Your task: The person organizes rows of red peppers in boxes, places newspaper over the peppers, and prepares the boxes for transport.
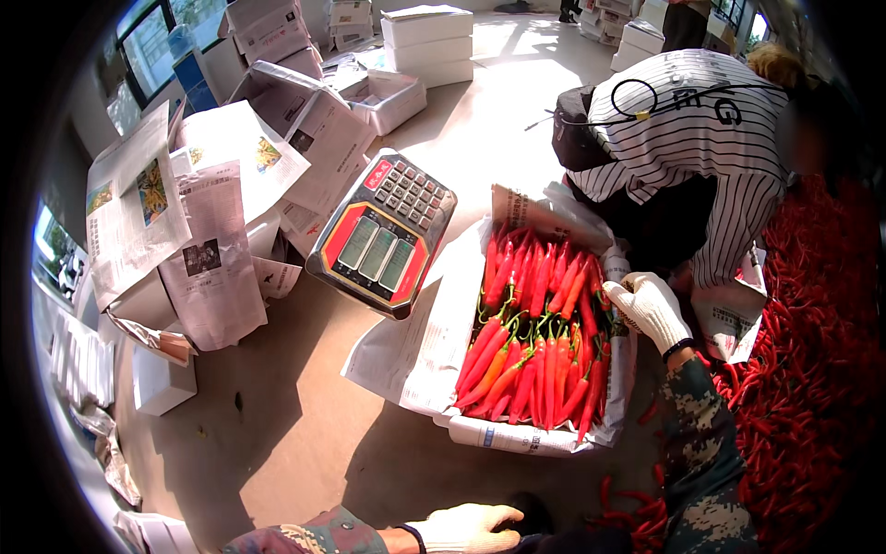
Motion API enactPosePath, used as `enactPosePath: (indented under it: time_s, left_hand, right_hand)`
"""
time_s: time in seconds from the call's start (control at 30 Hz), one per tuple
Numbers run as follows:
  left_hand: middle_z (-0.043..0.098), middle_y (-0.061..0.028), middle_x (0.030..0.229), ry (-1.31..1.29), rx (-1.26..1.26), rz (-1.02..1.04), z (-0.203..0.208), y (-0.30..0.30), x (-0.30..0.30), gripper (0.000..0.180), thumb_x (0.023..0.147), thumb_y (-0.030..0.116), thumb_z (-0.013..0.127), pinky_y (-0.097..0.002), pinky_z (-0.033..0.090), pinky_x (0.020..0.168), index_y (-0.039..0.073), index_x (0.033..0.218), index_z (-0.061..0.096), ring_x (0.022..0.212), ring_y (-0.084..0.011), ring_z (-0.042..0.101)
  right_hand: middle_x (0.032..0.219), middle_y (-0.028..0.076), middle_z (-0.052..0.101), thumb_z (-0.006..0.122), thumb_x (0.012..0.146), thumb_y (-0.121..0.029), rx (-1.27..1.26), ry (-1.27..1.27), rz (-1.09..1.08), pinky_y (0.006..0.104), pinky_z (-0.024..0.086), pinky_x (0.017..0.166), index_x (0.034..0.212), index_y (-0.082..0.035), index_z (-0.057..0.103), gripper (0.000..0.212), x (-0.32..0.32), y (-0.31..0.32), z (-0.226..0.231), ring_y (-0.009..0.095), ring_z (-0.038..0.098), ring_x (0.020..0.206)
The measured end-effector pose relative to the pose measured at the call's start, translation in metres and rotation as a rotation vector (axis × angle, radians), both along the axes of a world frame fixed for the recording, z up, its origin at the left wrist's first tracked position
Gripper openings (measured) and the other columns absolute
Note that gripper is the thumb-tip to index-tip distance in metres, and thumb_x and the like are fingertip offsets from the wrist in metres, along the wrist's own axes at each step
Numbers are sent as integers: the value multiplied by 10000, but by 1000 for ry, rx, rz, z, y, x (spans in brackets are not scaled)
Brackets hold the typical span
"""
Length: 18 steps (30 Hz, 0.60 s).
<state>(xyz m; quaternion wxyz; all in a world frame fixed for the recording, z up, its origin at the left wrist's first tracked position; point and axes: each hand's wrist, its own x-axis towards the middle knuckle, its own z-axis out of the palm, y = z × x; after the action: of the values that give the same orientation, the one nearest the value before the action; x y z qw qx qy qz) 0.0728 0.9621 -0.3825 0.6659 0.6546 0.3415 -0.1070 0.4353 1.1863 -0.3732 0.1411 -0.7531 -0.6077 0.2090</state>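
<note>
A white foam box (517, 438) lined with newspaper stands on the floor in front of me. Long red chili peppers (551, 369) lie in it in two rows, their green stems meeting in the middle. My right hand (653, 307), in a cream knit glove, reaches to the box's right side by the peppers. Its fingers are bent inward, and what they hold, if anything, is hidden. My left hand (469, 529), gloved the same way, hangs low at the bottom of the view, apart from the box. Its fingers are stretched out with nothing in them.
A digital scale display (383, 235) stands left of the box. A large heap of red peppers (784, 369) covers the right. A person in a striped shirt (683, 120) bends over beyond the box. Newspaper-covered boxes (212, 249) and stacked white foam boxes (427, 46) stand left and behind.
</note>
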Motion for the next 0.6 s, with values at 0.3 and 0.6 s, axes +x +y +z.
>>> enactPosePath:
  time_s: [0.3,0.6]
  left_hand:
    - [748,-193,1419,224,31,13,35,53,14,696,1047,562,647,-419,561,1113,133,1592,596,1289,-359,734]
    - [830,-191,1102,-99,419,464,27,155,52,377,1034,176,734,-338,620,903,-53,1334,736,1002,-230,807]
  right_hand:
    - [622,50,634,796,955,-498,-340,486,42,333,441,470,750,-20,707,527,8,12,-17,167,589,491]
    - [709,105,693,731,1075,-258,-24,1135,97,296,518,522,1037,65,725,325,32,-15,1,176,641,510]
